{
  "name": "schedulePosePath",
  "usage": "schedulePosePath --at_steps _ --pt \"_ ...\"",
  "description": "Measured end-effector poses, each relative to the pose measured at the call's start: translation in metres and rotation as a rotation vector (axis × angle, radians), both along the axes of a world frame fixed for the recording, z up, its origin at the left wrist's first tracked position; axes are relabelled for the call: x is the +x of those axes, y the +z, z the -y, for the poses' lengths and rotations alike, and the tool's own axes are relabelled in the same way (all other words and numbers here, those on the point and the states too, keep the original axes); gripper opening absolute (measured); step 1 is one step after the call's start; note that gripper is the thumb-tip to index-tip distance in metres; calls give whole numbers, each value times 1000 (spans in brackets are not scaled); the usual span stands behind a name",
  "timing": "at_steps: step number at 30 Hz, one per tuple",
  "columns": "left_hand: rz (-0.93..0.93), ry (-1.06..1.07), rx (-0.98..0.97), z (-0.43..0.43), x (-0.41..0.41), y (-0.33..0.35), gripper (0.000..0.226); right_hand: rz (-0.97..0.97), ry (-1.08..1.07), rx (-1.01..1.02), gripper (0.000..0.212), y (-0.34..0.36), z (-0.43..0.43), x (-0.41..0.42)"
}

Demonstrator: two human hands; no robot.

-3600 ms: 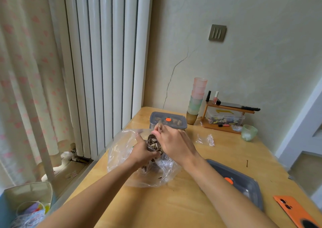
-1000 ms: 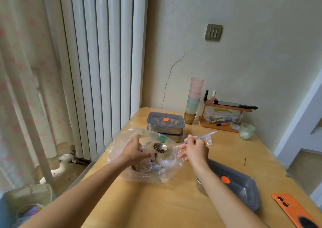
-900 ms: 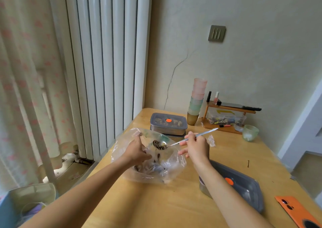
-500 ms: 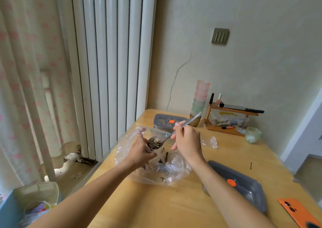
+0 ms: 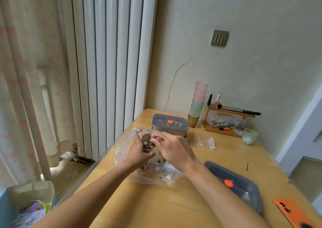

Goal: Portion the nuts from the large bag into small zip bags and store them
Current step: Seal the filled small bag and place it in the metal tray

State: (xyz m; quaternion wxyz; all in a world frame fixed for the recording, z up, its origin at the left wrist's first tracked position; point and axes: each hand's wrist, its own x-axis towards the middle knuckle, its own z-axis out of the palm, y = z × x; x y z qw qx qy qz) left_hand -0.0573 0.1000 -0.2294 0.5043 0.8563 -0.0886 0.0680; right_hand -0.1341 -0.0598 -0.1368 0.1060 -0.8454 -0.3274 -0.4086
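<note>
The nuts (image 5: 150,146) sit in a small bag (image 5: 146,140) that my left hand (image 5: 139,153) grips with curled fingers, over the big bag (image 5: 122,152) on the table (image 5: 156,208). My right hand (image 5: 174,149) is curled against it; I cannot tell whether it holds anything.

We see the large clear bag (image 5: 139,173) crumpled and open, striped nuts (image 5: 149,146) bunched above it, and a small clear bag (image 5: 206,142) lying apart, rightward.
</note>
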Motion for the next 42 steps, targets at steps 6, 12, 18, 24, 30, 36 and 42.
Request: schedulePosePath --at_steps 6,12,18,24,30,36,42 --pt "-9 16 9 2 -2 1 95 -43 -29 149 40 -6 2 4" --pt "8 29 20 2 -6 3 79 7 -57 148 51 -11 -1 5" --pt "-9 26 19 0 -6 3 86 -94 -68 214 43 -11 -1 4" --pt "-7 55 40 -4 -4 2 88 -393 -269 599 51 -13 14 8" --pt "17 56 24 -8 -3 1 61 -780 -472 1035 38 -26 32 12" --pt "69 -34 -42 -5 -10 5 52 -1238 -249 1399 31 -50 32 16" --pt "70 -108 -22 -9 -7 1 52 -1313 -415 1137 41 -66 32 19"
